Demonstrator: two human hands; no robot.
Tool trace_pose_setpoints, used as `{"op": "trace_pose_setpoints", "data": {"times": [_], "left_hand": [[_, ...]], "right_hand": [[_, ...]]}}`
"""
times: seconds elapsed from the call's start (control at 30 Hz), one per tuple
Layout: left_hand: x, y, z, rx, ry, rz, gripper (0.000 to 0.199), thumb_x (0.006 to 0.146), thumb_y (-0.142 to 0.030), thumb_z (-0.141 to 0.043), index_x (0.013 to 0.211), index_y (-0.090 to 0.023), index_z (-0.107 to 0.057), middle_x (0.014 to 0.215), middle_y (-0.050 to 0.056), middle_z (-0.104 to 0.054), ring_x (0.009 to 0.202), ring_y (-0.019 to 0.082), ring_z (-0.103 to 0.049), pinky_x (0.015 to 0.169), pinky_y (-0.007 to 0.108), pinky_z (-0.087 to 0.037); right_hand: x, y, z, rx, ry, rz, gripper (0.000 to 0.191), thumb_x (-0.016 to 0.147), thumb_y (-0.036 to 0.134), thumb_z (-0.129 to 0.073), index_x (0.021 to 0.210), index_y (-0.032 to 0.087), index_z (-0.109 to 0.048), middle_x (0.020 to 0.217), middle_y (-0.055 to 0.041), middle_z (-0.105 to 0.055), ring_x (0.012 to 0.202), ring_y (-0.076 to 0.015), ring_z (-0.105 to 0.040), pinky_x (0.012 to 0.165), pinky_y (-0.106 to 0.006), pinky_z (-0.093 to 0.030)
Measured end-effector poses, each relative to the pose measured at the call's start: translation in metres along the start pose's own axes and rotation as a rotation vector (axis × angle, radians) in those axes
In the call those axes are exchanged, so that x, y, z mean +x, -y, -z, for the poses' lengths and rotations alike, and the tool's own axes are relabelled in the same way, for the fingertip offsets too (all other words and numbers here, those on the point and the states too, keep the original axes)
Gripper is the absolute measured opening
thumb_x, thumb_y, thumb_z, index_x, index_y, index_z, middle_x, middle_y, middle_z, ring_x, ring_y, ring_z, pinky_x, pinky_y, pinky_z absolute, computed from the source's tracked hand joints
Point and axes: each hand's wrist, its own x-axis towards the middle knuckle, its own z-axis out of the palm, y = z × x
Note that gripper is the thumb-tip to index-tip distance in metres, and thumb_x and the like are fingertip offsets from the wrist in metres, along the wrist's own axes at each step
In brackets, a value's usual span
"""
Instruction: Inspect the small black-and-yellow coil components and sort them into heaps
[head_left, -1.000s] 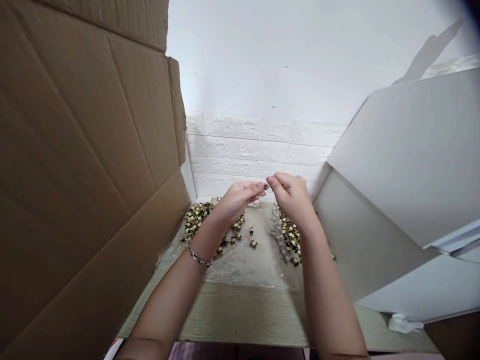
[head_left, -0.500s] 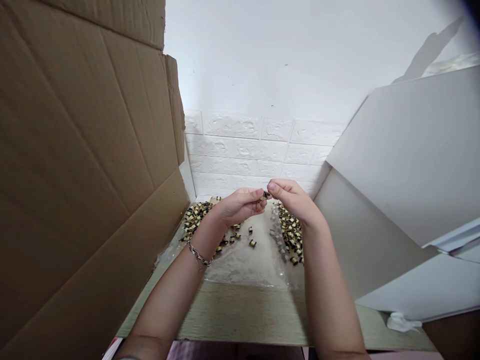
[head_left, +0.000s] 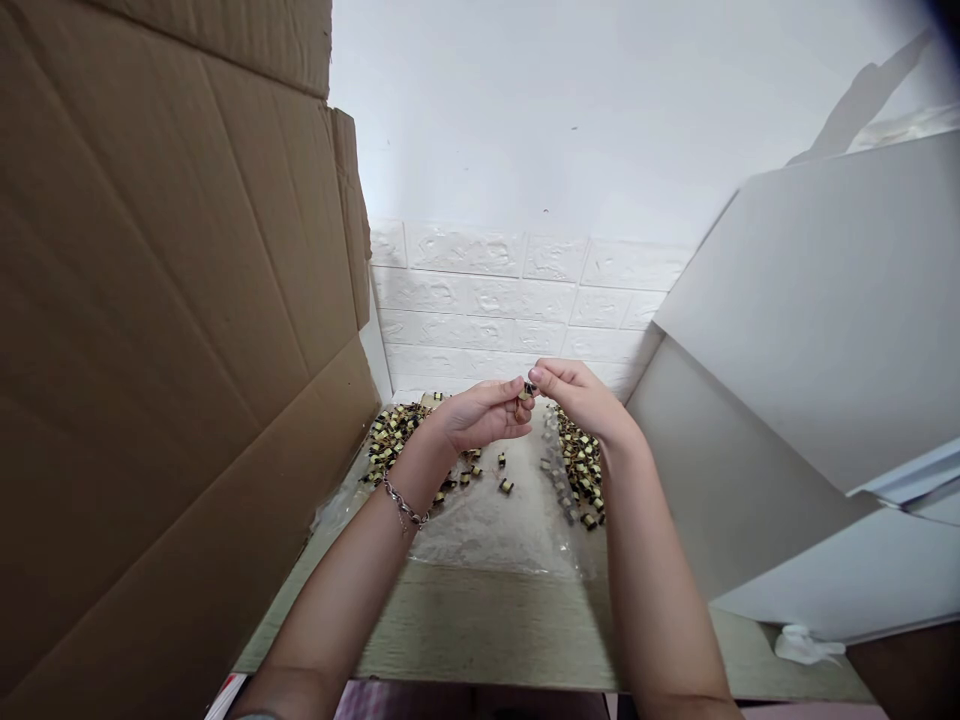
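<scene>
A small transformer (head_left: 526,391), black with yellow tape and thin copper-coloured wires, is held in the air over the plastic bag. My left hand (head_left: 491,410) pinches it between thumb and fingers, palm partly turned up. Against the part's right end, my right hand (head_left: 574,395) has its thumb and forefinger pinched together; whether they grip the body or a wire is too small to tell. More of the same transformers lie in a left pile (head_left: 390,440), partly behind my left wrist, and in a right pile (head_left: 581,465) beside my right forearm.
A clear plastic bag (head_left: 487,540) lies flat on the pale wooden table (head_left: 487,620), with a few loose transformers (head_left: 506,486) on it. A tall cardboard sheet (head_left: 187,300) walls off the left; white panels (head_left: 817,300) stand at the right. Crumpled white tissue (head_left: 806,645) sits near the front right.
Both hands have shifted very slightly left, and the transformer has turned a little between the fingers. The piles and loose pieces stay where they were.
</scene>
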Motion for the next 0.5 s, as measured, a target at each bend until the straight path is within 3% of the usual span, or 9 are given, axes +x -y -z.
{"op": "trace_pose_setpoints", "data": {"times": [0.2,0.33,0.5], "left_hand": [[0.002,0.000,0.008,0.165,0.028,0.009,0.030,0.055,-0.034,-0.074,0.070,-0.012,-0.059,0.064,0.000,-0.052,0.061,0.007,-0.047,0.064,0.022,-0.039],[0.001,-0.006,0.013,0.547,0.019,-0.036,0.028,0.060,-0.036,-0.069,0.062,-0.011,-0.058,0.056,-0.002,-0.045,0.054,0.006,-0.039,0.053,0.020,-0.030],[-0.001,-0.009,0.018,1.027,-0.142,-0.042,0.026,0.059,-0.037,-0.064,0.065,-0.012,-0.061,0.052,-0.003,-0.043,0.051,0.008,-0.035,0.051,0.023,-0.026]], "right_hand": [[0.000,-0.003,0.001,-0.066,0.136,-0.020,0.034,0.080,0.043,-0.043,0.062,0.015,-0.049,0.061,0.0018,-0.050,0.059,-0.0090,-0.044,0.058,-0.022,-0.035],[0.001,-0.004,-0.001,-0.285,0.155,-0.046,0.034,0.081,0.039,-0.041,0.055,0.016,-0.043,0.053,0.0052,-0.036,0.051,-0.0068,-0.033,0.049,-0.020,-0.026],[0.009,-0.018,-0.012,-0.573,0.133,-0.071,0.033,0.081,0.031,-0.038,0.052,0.016,-0.042,0.049,0.0047,-0.039,0.049,-0.0074,-0.034,0.047,-0.020,-0.024]]}}
